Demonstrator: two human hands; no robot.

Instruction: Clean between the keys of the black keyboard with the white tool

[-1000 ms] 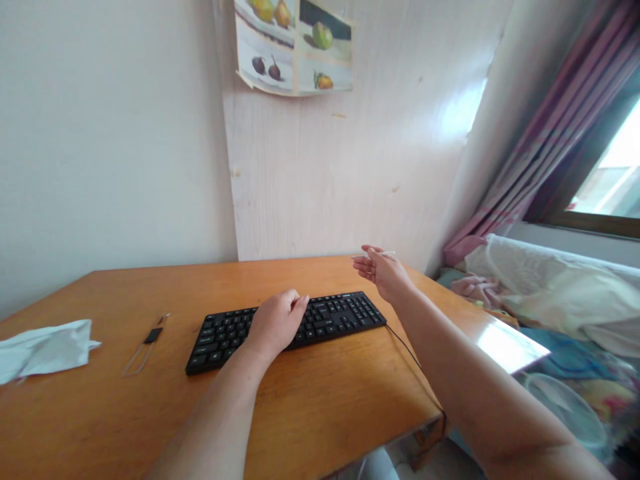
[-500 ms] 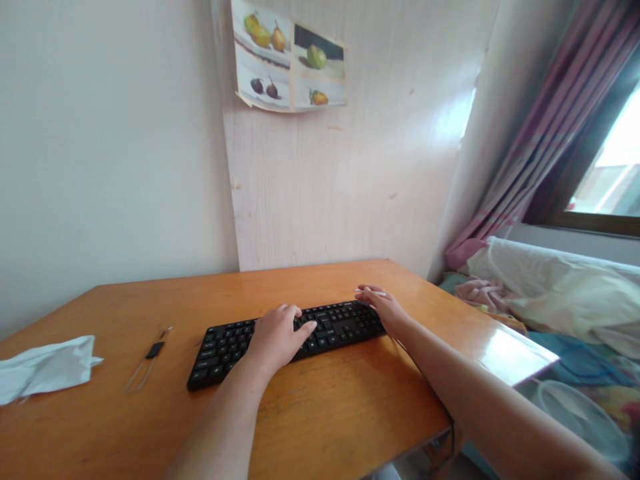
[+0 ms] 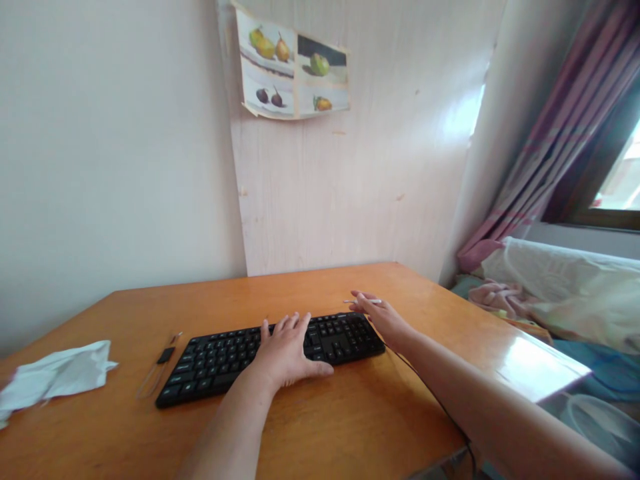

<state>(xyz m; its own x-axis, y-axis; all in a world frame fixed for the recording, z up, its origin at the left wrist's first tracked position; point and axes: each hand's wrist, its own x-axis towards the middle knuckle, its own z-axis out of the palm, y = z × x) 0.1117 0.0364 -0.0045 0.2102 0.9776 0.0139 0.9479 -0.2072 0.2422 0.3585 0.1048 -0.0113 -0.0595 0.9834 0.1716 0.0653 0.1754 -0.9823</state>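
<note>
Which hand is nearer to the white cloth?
Left. The left hand is spread over the keyboard, right of the cloth; the right hand, holding a thin stick, is farther off, by the keyboard's right end.

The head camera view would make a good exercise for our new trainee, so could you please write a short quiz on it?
1. True or false: the left hand is spread over the black computer keyboard.
2. What does the right hand hold?
A) a computer mouse
B) a thin white stick
C) a pair of scissors
3. Fill in the missing word: seen from the person's side, the crumpled white cloth lies to the ____ of the keyboard on the wooden desk.

Key: 1 true; 2 B; 3 left
</note>
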